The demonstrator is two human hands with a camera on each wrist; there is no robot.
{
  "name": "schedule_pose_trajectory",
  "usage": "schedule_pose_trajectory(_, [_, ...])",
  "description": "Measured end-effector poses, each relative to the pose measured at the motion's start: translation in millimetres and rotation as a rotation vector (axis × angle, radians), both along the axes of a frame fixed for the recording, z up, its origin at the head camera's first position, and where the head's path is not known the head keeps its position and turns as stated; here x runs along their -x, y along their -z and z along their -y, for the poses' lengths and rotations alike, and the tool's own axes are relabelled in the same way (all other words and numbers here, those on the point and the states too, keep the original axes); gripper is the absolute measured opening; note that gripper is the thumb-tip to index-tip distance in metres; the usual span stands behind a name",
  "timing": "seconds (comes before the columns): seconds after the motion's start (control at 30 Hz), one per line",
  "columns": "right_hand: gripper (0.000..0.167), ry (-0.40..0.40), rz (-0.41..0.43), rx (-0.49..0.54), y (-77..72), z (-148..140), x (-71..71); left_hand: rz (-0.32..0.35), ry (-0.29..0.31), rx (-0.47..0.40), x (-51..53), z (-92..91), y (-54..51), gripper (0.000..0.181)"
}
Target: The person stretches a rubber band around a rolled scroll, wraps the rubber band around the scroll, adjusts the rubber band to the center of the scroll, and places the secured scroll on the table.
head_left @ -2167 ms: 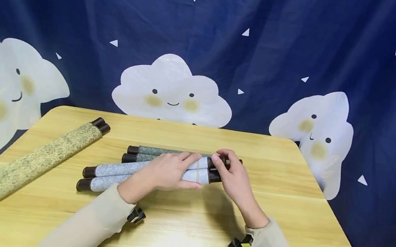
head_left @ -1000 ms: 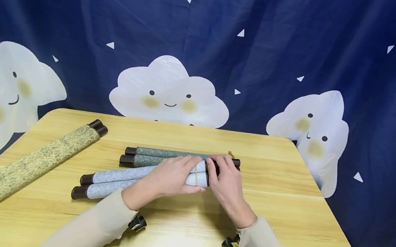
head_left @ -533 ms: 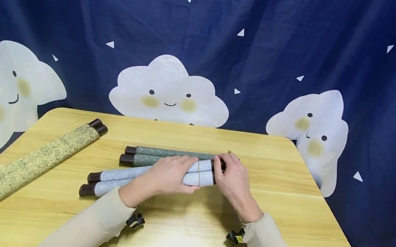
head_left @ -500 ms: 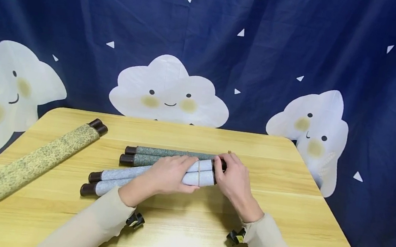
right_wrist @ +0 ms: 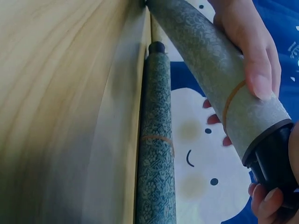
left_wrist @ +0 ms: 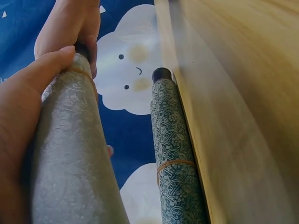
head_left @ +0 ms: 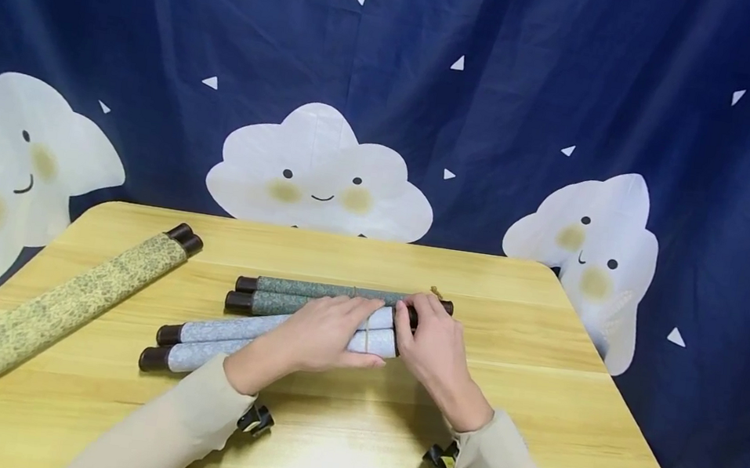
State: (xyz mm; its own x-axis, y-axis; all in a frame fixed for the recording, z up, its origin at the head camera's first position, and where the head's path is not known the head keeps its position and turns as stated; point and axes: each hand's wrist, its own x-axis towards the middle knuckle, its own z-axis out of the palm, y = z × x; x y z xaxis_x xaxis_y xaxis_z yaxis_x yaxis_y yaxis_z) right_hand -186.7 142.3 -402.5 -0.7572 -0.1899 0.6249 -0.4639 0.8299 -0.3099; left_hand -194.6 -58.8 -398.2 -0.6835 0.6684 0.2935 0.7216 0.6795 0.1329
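Observation:
A pale blue hanging scroll [head_left: 235, 326], rolled from both sides into twin tubes with dark end knobs, slants across the middle of the table. My left hand [head_left: 319, 333] grips it near its right end, thumb along the near side, beside a thin rubber band [head_left: 366, 337] around the roll. My right hand [head_left: 434, 348] holds the dark end knobs [right_wrist: 271, 154], fingers wrapped around them in the right wrist view. That view also shows the pale scroll [right_wrist: 201, 46] tilted, its banded end raised from the table. Part of the roll is hidden under my left hand.
Just behind lies a dark green rolled scroll [head_left: 311, 289] with its own rubber band [right_wrist: 156, 138], partly covered by the hands. A yellow patterned scroll [head_left: 62, 307] lies diagonally at the left of the wooden table [head_left: 532, 444]. A dark blue cloud curtain [head_left: 513, 47] hangs behind.
Over two seconds, my right hand has gone from fingertips at the knobs to wrapping them. In the last half second, both hands and the pale scroll have shifted slightly left. The other scrolls stay put.

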Motion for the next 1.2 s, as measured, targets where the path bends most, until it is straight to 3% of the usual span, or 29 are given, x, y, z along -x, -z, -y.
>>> schedule_pose_trajectory(0.37, [0.025, 0.005, 0.021, 0.008, -0.5, -7.9, 5.8, -0.037, 0.005, 0.015, 3.3, 1.1, -1.0, 0.08])
schedule_pose_trajectory(0.93, [0.023, 0.034, 0.059, 0.005, 0.4, -11.1, 9.3, 0.042, -0.047, 0.068, 3.8, 5.3, -5.2, 0.085])
schedule_pose_trajectory(1.1, [0.022, 0.015, 0.032, -0.027, 6.4, -7.4, 6.7, 0.083, -0.004, 0.03, 2.4, 4.3, -6.2, 0.101])
schedule_pose_trajectory(1.2, [0.022, -0.002, 0.014, -0.027, 7.3, -4.1, 3.9, 0.075, 0.032, 0.018, 1.4, 2.7, -6.5, 0.103])
